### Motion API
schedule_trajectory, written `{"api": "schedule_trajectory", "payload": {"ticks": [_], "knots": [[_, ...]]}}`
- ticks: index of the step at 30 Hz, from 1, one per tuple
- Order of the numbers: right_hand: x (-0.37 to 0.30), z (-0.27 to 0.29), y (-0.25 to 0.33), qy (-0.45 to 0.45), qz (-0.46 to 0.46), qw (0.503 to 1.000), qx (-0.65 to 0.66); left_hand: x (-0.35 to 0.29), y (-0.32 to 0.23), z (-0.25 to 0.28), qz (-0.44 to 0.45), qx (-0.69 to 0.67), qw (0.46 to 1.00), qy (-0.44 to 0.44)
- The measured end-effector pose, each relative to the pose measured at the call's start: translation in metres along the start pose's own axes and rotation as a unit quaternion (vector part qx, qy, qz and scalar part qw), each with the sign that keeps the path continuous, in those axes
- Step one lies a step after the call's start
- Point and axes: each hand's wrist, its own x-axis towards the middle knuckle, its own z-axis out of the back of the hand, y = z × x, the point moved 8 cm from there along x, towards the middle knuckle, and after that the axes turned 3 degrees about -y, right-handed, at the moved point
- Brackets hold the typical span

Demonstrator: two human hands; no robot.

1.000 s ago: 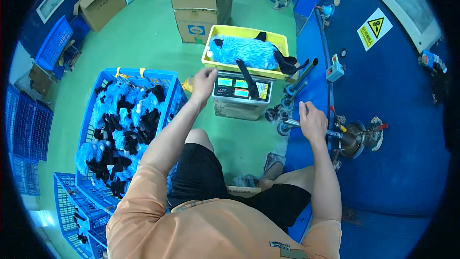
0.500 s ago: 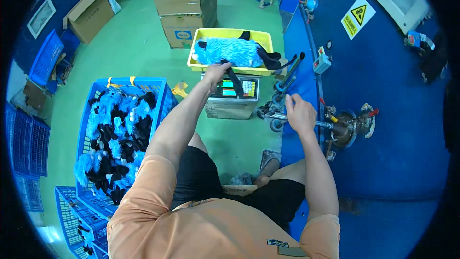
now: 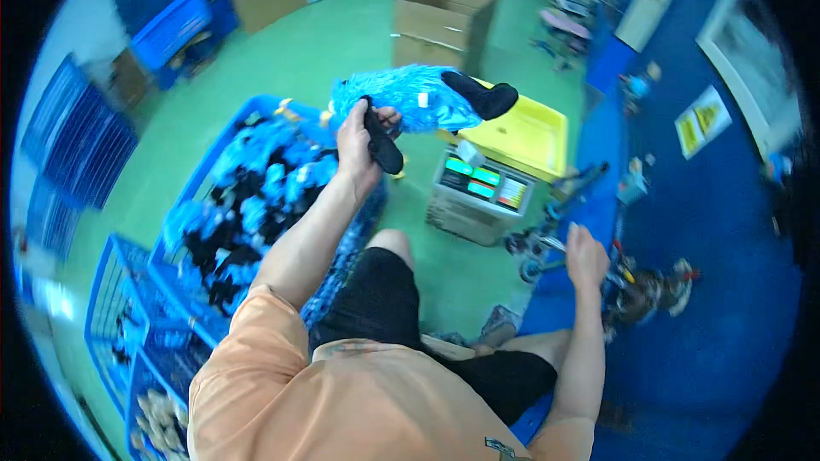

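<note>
One blue plush toy (image 3: 410, 94): held in closed left hand (image 3: 355, 142) at a black limb (image 3: 383, 147). Right hand (image 3: 588, 258): partly curled, metal tube (image 3: 553, 244) at its left, grip indeterminate.

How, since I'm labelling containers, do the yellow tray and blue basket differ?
The yellow tray is shallow; the blue basket is deeper and larger. The tray's visible inside is bare, while the basket holds many blue-and-black plush toys. Both are open-topped.

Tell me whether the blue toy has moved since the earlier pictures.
Yes: the toy has gone left relative to the scale, out of the tray, in the left hand.
</note>
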Motion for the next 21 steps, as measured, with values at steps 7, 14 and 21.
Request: {"api": "schedule_trajectory", "payload": {"ticks": [7, 14, 21], "knots": [[-0.006, -0.008, -0.016, -0.052, 0.03, 0.997, -0.047, -0.078, -0.305, 0.252, -0.43, 0.164, 0.814, -0.353], [0.005, -0.029, -0.044, -0.061, 0.038, 0.997, -0.011, -0.191, -0.432, 0.406, -0.602, 0.389, 0.456, -0.527], [0.0, -0.013, -0.006, 0.017, 0.056, 0.998, 0.027, -0.097, -0.198, 0.582, -0.125, 0.57, 0.685, -0.435]]}}
